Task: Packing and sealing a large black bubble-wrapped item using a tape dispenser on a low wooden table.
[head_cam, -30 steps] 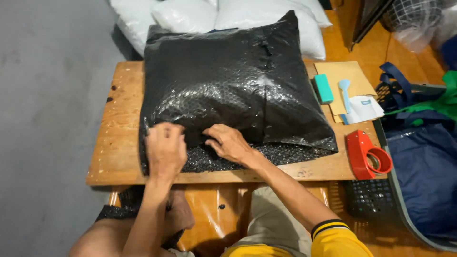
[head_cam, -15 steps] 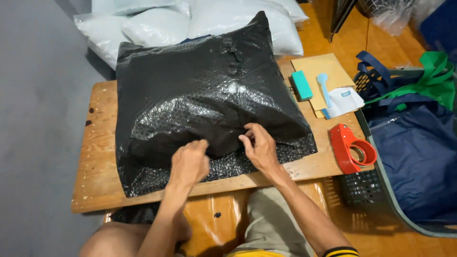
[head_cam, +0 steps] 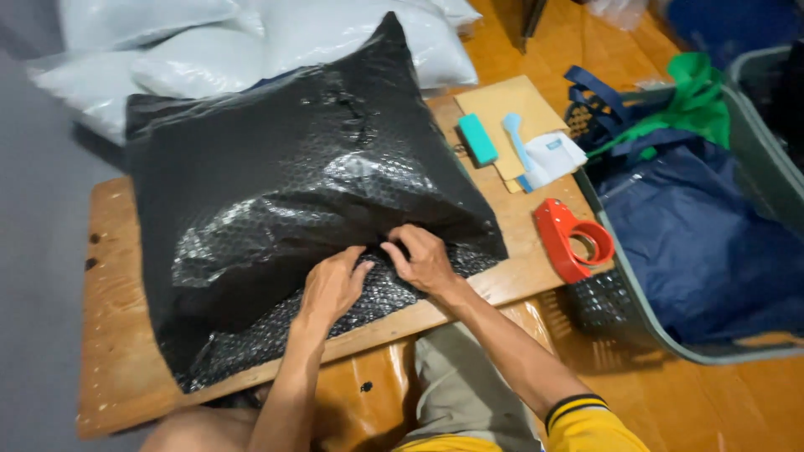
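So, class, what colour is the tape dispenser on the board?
Red; the tape dispenser shows best in the head view.

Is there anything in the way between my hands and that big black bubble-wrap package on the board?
Nothing visible. The left hand and the right hand already rest directly on the near edge of the black bubble-wrap package. The red tape dispenser lies off to the right on the wooden board, apart from both hands.

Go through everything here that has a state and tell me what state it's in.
Black bubble mailer: stuffed, lying flat on the board, near edge under both hands.
Left hand: pressing the mailer's edge.
Right hand: pinching the same edge.
Red tape dispenser: lying unused.
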